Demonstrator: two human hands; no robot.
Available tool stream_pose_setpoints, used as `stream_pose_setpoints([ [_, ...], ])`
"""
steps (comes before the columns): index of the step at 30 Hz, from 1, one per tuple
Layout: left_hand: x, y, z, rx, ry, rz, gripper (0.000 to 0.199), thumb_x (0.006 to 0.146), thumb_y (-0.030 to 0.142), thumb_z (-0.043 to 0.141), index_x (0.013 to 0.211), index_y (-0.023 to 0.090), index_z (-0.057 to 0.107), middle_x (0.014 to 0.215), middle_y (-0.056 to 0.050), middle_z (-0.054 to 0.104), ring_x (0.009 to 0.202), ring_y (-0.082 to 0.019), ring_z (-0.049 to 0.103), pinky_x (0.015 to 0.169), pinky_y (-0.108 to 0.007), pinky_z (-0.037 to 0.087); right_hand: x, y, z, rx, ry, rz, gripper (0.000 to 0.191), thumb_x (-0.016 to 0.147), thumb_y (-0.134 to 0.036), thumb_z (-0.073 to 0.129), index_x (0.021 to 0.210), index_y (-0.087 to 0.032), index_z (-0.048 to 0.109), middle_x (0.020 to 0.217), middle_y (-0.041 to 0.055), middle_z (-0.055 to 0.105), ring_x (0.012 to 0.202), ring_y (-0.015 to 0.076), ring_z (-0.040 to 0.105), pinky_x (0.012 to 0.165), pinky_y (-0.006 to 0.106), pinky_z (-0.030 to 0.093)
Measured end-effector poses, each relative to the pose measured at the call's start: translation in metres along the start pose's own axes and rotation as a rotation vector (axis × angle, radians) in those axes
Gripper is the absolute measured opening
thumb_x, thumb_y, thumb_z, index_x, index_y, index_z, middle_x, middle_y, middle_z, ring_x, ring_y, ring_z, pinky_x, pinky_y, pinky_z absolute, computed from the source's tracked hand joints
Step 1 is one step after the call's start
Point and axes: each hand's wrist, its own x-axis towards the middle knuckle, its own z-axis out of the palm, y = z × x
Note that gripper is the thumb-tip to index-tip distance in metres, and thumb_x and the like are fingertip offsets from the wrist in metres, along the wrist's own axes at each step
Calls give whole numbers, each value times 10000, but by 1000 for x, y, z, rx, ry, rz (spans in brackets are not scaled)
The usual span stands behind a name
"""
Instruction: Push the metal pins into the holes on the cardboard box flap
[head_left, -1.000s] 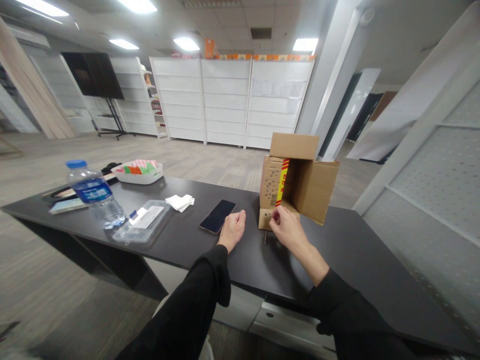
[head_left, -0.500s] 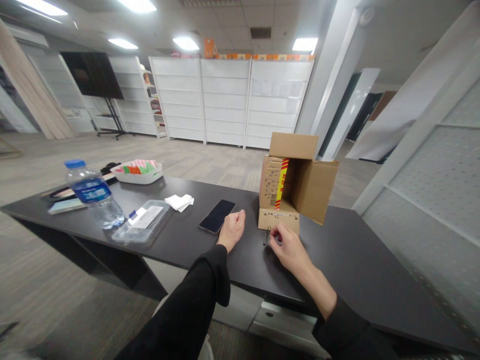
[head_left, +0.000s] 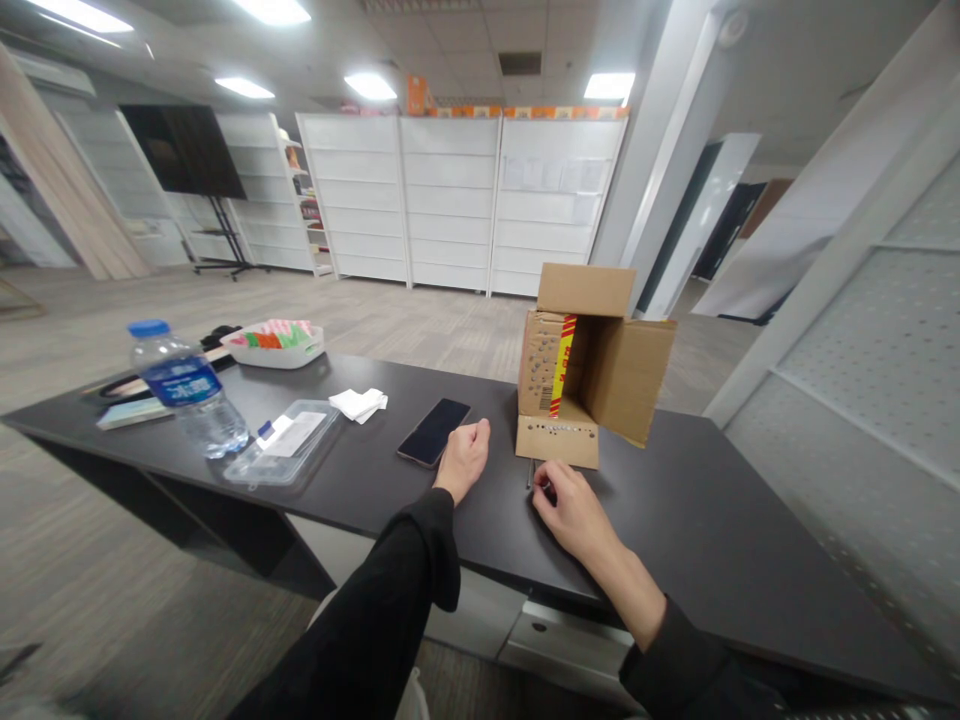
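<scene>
Dark desk (head_left: 712,520) is holding a phone (head_left: 431,432) by the left hand (head_left: 463,458), an open box (head_left: 540,370) past the right hand (head_left: 574,505). Bottle (head_left: 187,385), clear case (head_left: 285,445) and paper (head_left: 358,404) are sitting left of both.

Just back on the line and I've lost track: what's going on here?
A person's right hand, fingers curled, is at the dark desk, beside a thin rod-like piece and in front of an open cardboard box. The left hand is closed next to a phone; whether either hand holds anything is hidden.
</scene>
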Motion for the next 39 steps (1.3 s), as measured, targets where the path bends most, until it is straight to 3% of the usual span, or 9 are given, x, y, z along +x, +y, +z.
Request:
stream_pose_setpoints([
  [16,0,1,0,13,0,-1,475,915,532,312,583,209,210,575,46,212,562,-87,237,554,-281,164,0,-7,-4,-44,-39,-13,90,857,-132,480,849,-205,532,871,33,605,832,189,556,764,315,379],
  [25,0,0,1,12,2,-8,483,913,541,313,577,208,218,562,49,217,553,-85,242,550,-280,168,-1,-9,-4,-96,-61,-39,207,894,-159,486,1022,-220,636,982,58,630,929,204,577,812,341,385],
  [39,0,2,0,-10,6,1,478,903,535,328,570,210,218,549,48,226,552,-88,237,549,-283,168,-1,-6,-2,-92,-73,-46,178,907,-161,501,955,-222,661,971,54,637,923,201,580,793,335,391],
])
